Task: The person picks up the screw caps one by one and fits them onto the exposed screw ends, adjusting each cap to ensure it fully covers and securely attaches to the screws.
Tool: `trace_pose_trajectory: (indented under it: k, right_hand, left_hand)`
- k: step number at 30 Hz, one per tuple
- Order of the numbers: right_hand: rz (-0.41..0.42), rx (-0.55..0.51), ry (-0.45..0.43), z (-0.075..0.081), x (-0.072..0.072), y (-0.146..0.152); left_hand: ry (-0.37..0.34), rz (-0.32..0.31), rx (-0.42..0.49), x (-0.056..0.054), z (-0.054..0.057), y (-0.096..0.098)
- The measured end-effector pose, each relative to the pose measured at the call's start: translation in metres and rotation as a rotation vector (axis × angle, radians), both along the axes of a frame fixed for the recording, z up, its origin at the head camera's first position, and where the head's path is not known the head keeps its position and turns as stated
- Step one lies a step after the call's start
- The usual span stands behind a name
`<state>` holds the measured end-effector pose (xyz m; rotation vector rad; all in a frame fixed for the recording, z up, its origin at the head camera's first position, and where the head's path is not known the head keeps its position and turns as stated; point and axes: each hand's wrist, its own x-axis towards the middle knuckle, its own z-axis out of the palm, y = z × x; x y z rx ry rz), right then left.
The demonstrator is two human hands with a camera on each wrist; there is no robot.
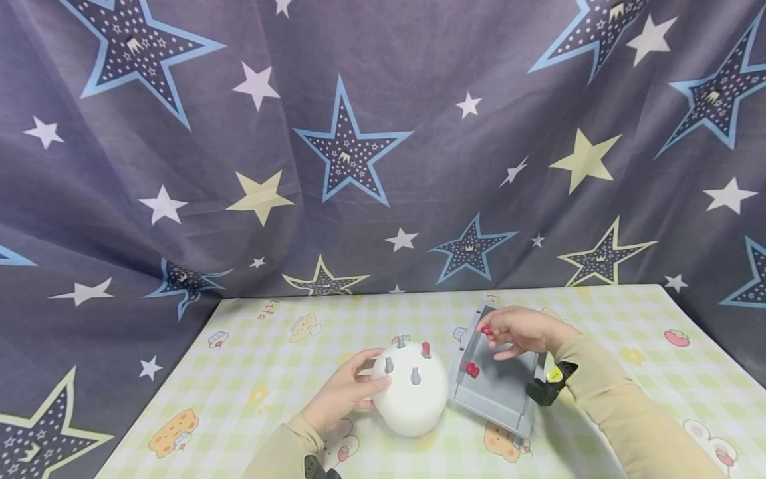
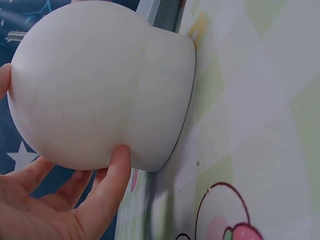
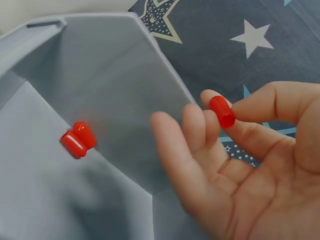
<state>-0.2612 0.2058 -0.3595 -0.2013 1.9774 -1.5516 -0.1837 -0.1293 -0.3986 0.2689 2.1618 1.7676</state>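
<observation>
A round white body (image 1: 413,412) with a flat base stands on the table. Several grey posts (image 1: 415,376) stick up from its top, and a red cap (image 1: 425,349) covers one at the right; a threaded metal post (image 2: 16,36) shows in the left wrist view. My left hand (image 1: 347,392) holds the white body from the left, thumb and fingers spread against its curve. Over the grey tray (image 1: 499,399), my right hand (image 1: 523,330) pinches a small red cap (image 3: 222,112) between thumb and fingertip. Two more red caps (image 3: 78,139) lie together inside the tray.
The tray stands tilted at an angle just right of the white body, its rim raised. A checked cloth (image 1: 239,372) with printed cartoons covers the table. Behind the table hangs a dark star-patterned curtain (image 1: 371,266).
</observation>
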Motion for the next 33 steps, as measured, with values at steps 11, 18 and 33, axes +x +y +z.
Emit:
trace_pose_trajectory:
  k: [11, 18, 33]
  right_hand:
    - [0.019, -0.1, 0.025, -0.002, 0.001, 0.002]
    - [-0.034, -0.189, 0.113, -0.003, 0.001, -0.003]
    - [-0.058, -0.283, 0.261, 0.005, 0.002, -0.024]
  left_hand:
    - [0.001, 0.001, -0.007, -0.001, 0.0, -0.001]
    - [-0.006, -0.002, 0.006, -0.001, -0.001, -0.001]
    - [0.006, 0.015, 0.008, -0.001, -0.004, -0.001]
